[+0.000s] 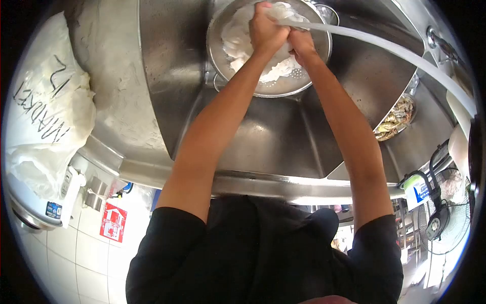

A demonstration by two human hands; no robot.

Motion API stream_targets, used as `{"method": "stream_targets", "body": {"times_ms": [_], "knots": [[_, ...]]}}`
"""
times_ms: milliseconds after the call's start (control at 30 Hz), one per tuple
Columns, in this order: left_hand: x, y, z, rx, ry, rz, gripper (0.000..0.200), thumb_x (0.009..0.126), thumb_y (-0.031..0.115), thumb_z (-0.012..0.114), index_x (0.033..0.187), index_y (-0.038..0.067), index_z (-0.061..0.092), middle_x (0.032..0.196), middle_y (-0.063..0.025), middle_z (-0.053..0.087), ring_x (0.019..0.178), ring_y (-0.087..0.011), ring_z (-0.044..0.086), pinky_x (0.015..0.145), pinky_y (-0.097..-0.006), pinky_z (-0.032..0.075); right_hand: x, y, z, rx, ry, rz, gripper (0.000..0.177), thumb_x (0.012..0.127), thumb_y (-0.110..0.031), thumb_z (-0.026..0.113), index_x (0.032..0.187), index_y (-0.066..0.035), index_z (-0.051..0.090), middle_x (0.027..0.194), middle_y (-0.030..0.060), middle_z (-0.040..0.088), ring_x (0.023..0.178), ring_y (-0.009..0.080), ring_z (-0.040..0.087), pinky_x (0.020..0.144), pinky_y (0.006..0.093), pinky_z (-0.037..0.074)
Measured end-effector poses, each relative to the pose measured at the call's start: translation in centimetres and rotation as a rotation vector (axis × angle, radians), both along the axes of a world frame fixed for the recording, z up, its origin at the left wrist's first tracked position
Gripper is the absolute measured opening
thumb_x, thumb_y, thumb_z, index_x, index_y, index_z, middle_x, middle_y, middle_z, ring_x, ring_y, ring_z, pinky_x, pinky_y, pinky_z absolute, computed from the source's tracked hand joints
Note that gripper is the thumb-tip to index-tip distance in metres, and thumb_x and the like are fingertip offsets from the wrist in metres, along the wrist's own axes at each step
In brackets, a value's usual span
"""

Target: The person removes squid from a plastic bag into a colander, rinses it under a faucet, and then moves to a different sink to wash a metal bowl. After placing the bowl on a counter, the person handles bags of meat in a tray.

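A round metal colander (218, 66) rests in the steel sink (263, 147) and holds white, soft-looking pieces (238, 38). Over its middle, my left hand (268, 31) is closed near the end of a pale hose (354, 34). My right hand (302, 43) is beside it, touching it, with fingers curled. The hose tip lies at the hands, and which hand grips it is hard to tell. What sits under the palms is hidden.
A marked white plastic bag (48, 96) lies on the steel counter (114, 76) at the left. Past the sink divider at right is a container of shell-like scraps (397, 119). A fan (443, 218) stands at lower right.
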State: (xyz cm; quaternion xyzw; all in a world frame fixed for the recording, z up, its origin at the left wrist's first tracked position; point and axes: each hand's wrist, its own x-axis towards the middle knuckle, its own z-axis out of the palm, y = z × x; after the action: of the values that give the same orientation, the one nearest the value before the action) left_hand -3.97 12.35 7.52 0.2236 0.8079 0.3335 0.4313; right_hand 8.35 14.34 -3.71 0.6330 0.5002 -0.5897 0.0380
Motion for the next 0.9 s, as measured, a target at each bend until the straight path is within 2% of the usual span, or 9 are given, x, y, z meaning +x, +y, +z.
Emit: {"method": "stream_targets", "body": {"times_ms": [33, 67, 167, 300, 467, 567, 667, 833, 900], "knots": [[-0.1, 0.2, 0.0, -0.048, -0.036, -0.012, 0.056, 0.058, 0.020, 0.069, 0.107, 0.005, 0.046, 0.085, -0.0162, 0.059, 0.084, -0.0323, 0.058, 0.077, -0.0409, 0.045, 0.1, -0.2, -0.4, 0.020, -0.018, -0.048, 0.035, 0.083, -0.032, 0.055, 0.105, -0.005, 0.056, 0.084, 0.0045, 0.058, 0.068, 0.0153, 0.054, 0.053, 0.0331, 0.044], [0.3, -0.7, -3.4, 0.089, -0.104, -0.045, 0.070, 0.064, 0.025, 0.071, 0.121, 0.006, 0.037, 0.111, -0.0175, 0.043, 0.106, -0.0334, 0.040, 0.090, -0.0442, 0.036, 0.4, -0.1, -0.8, 0.159, 0.114, -0.077, 0.034, 0.084, -0.029, 0.054, 0.108, -0.005, 0.055, 0.087, 0.0053, 0.059, 0.070, 0.0154, 0.056, 0.053, 0.0321, 0.045], [0.7, -1.7, -5.5, 0.220, 0.204, 0.035, 0.055, 0.059, 0.021, 0.069, 0.106, 0.003, 0.046, 0.098, -0.0196, 0.056, 0.096, -0.0334, 0.054, 0.082, -0.0431, 0.042, -0.6, -0.3, -0.9, 0.293, 0.231, -0.122, 0.033, 0.084, -0.024, 0.055, 0.110, -0.004, 0.055, 0.092, 0.0071, 0.060, 0.074, 0.0162, 0.059, 0.053, 0.0309, 0.048], [0.1, -5.7, -9.3, -0.214, 0.089, 0.162, 0.052, 0.074, 0.034, 0.061, 0.108, -0.002, 0.047, 0.107, -0.0237, 0.051, 0.104, -0.0384, 0.047, 0.087, -0.0453, 0.038, -2.9, -0.5, 0.7, 0.404, 0.099, -0.023, 0.031, 0.082, -0.018, 0.059, 0.107, -0.002, 0.058, 0.096, 0.0131, 0.063, 0.078, 0.0210, 0.063, 0.061, 0.0331, 0.051], [1.0, -6.2, -12.3, -0.286, 0.158, 0.355, 0.054, 0.077, 0.042, 0.053, 0.106, -0.004, 0.052, 0.109, -0.0257, 0.052, 0.101, -0.0404, 0.050, 0.086, -0.0466, 0.040, -3.0, -1.7, 6.6, 0.468, 0.050, 0.097, 0.027, 0.080, -0.017, 0.059, 0.105, -0.007, 0.059, 0.083, 0.0203, 0.064, 0.078, 0.0315, 0.063, 0.071, 0.0364, 0.050], [-0.3, -7.2, -17.2, -0.365, 0.128, -0.003, 0.055, 0.079, 0.045, 0.049, 0.107, -0.002, 0.053, 0.109, -0.0226, 0.055, 0.098, -0.0383, 0.054, 0.084, -0.0461, 0.043, -1.7, -2.1, 6.3, 0.680, -0.029, 0.157, 0.032, 0.080, -0.018, 0.059, 0.108, -0.003, 0.057, 0.090, 0.0203, 0.064, 0.081, 0.0301, 0.064, 0.071, 0.0369, 0.050], [-1.2, -6.7, -13.5, 0.094, -1.020, 0.708, 0.049, 0.086, 0.043, 0.038, 0.110, 0.003, 0.054, 0.107, -0.0125, 0.058, 0.098, -0.0293, 0.057, 0.083, -0.0390, 0.046, -1.7, -1.6, 7.1, 0.486, 0.125, 0.110, 0.040, 0.080, -0.028, 0.062, 0.110, -0.002, 0.056, 0.096, 0.0205, 0.063, 0.082, 0.0283, 0.065, 0.075, 0.0360, 0.049], [-1.5, -6.2, -9.2, 0.143, -0.801, 0.502, 0.044, 0.085, 0.038, 0.043, 0.104, 0.001, 0.056, 0.103, -0.0140, 0.059, 0.091, -0.0270, 0.058, 0.076, -0.0352, 0.046, -4.9, -0.7, 8.1, 0.276, 0.062, 0.324, 0.079, 0.077, -0.059, 0.056, 0.125, 0.001, 0.042, 0.108, 0.0249, 0.056, 0.097, 0.0343, 0.058, 0.085, 0.0356, 0.043], [-0.7, -4.4, -8.0, 0.170, -0.389, 0.499, 0.044, 0.082, 0.035, 0.048, 0.100, -0.004, 0.057, 0.099, -0.0187, 0.060, 0.090, -0.0291, 0.058, 0.073, -0.0368, 0.045, -5.5, 1.0, 8.5, 0.052, 0.051, 0.373, 0.088, 0.077, -0.062, 0.052, 0.131, 0.004, 0.033, 0.117, 0.0275, 0.050, 0.111, 0.0354, 0.048, 0.093, 0.0351, 0.037]]}}
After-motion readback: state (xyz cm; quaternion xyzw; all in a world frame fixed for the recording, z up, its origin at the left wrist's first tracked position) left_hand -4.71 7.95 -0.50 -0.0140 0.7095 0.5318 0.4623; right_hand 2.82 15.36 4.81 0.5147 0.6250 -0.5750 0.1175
